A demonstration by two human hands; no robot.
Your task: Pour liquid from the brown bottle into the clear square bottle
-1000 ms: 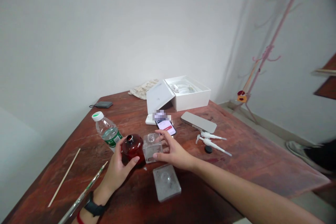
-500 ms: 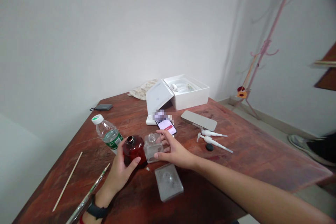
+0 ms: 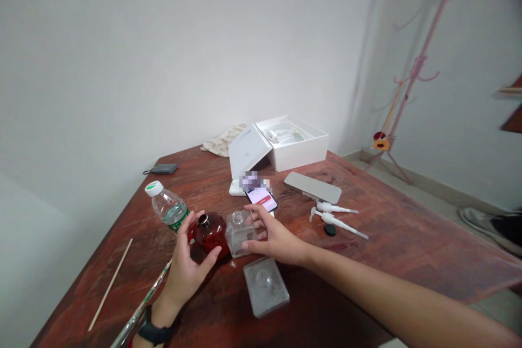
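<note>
My left hand (image 3: 185, 266) grips a round dark-red glass bottle (image 3: 210, 231) with an open neck, tilted a little toward the right. My right hand (image 3: 274, 238) holds a clear square glass bottle (image 3: 240, 232) that stands on the red-brown wooden table (image 3: 387, 250), right beside the red one. The two bottles nearly touch. A square grey lid or block (image 3: 266, 285) lies just in front of my right hand.
A plastic water bottle (image 3: 167, 206) lies behind my left hand. A phone (image 3: 261, 198), an open white box (image 3: 281, 147), a grey flat case (image 3: 312, 187), two white pump heads (image 3: 336, 217) and a black cap (image 3: 330, 229) lie farther back. A wooden stick (image 3: 111, 284) and a glass rod (image 3: 141, 310) lie left.
The red bottle has tipped slightly toward the clear bottle in my left hand. My right hand keeps its hold on the clear bottle. The view has shifted a little.
</note>
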